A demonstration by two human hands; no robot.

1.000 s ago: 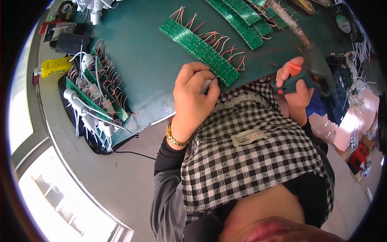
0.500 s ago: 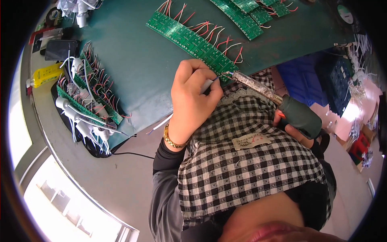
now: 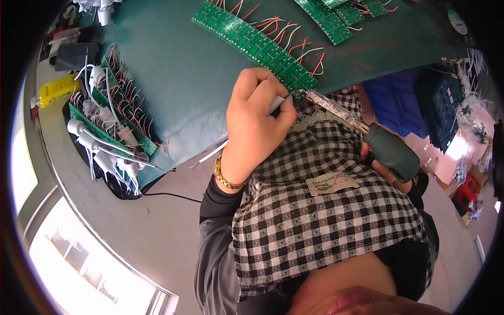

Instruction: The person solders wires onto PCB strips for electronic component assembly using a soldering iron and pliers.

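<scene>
A white cable (image 3: pixel 277 104) is pinched in my left hand (image 3: pixel 257 113), with a thin blue wire end sticking out past the fingertips. The cable's other end comes out by the wrist. My right hand (image 3: pixel 387 171) is closed around a soldering iron (image 3: pixel 391 152), mostly hidden behind its dark green handle. The iron's metal barrel reaches left, and its tip is close to the blue wire end, at the near corner of a long green circuit board (image 3: pixel 257 47). Whether tip and wire touch is too small to tell. Red and white wires stick out along the board's far edge.
More circuit boards (image 3: pixel 328 21) lie at the far side of the green mat (image 3: pixel 168 68). To the left are wired boards with white connectors (image 3: pixel 102 149), a yellow bottle (image 3: pixel 58 90) and a dark phone-like slab (image 3: pixel 76 55). Blue bins (image 3: pixel 401 102) stand at the right.
The board and mat have shifted slightly in view. My left hand sits a little farther right with the cable still in it, and the iron's tip stays near the board's corner.
</scene>
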